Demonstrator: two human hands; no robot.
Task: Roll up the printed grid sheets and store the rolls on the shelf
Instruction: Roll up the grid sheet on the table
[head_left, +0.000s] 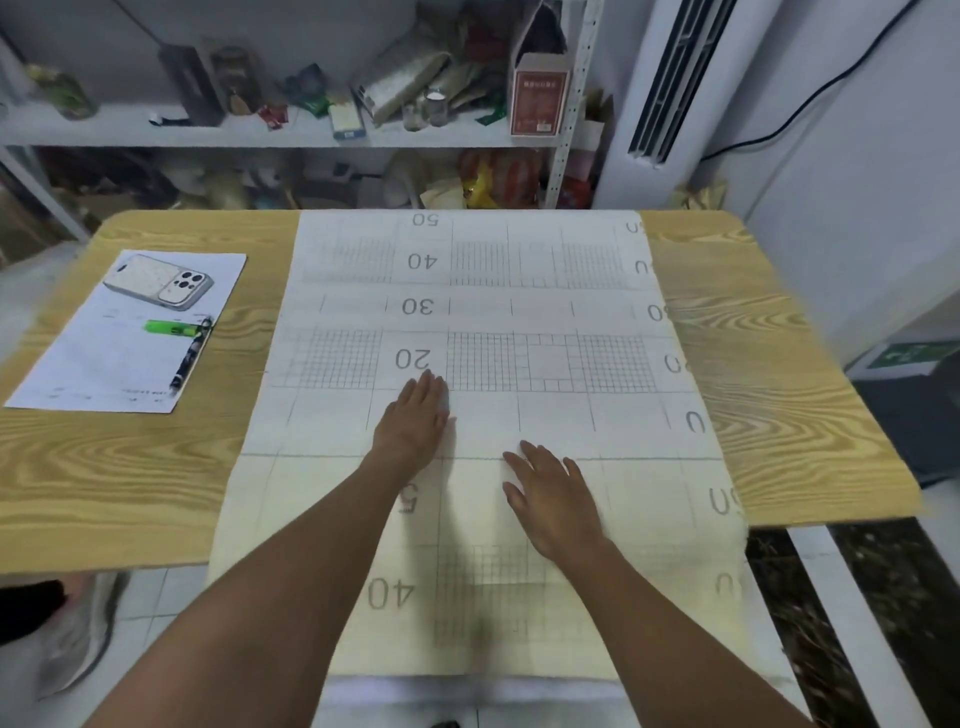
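Note:
A large white printed grid sheet (545, 312) with numbers 20 to 50 lies flat down the middle of the wooden table (104, 467). A second, yellowish grid sheet (649, 561) lies at the near end and hangs over the table's front edge. My left hand (415, 415) rests flat on the white sheet just below the "20", fingers straight. My right hand (556, 493) lies flat, fingers spread, across the seam between the two sheets. Neither hand holds anything. The shelf (260, 135) stands behind the table.
On the table's left lies a paper (104, 364) with a phone (161, 280), a green lighter (171, 327) and a pen (189, 358) on it. The shelf is crowded with jars, boxes and bags. A white air conditioner (670, 104) stands at the back right. A shoe (78, 634) shows below left.

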